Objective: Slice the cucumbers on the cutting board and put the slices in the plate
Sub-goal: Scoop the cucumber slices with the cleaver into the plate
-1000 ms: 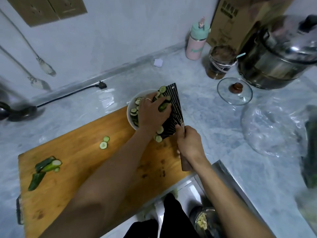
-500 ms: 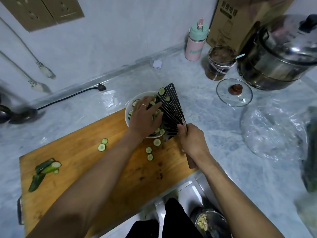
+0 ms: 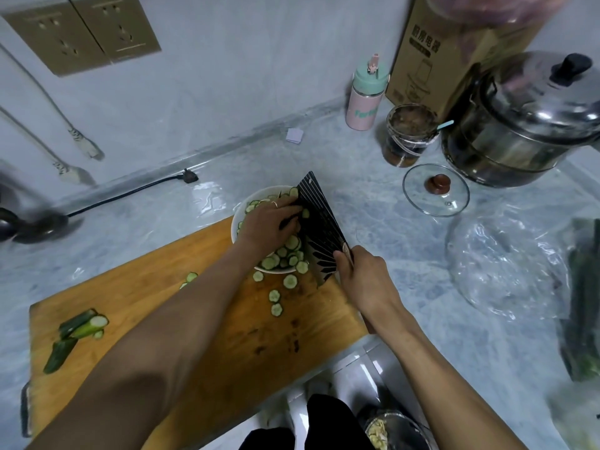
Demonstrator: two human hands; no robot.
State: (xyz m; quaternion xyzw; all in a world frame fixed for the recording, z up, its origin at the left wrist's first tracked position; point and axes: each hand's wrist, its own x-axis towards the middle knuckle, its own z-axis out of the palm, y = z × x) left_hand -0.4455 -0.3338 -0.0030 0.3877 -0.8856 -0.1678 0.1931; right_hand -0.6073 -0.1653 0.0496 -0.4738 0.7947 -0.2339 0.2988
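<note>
Cucumber slices fill plate; strays dot board.

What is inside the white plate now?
The white plate holds many cucumber slices. The left hand and the cleaver cover its middle and right side, so the contents there are hidden.

A steel pot, glass lid and pink bottle sit behind.

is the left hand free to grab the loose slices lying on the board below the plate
Probably yes: the left hand is only wiping slices off the knife with straight fingers, and the loose slices lie uncovered on the cutting board.
</note>
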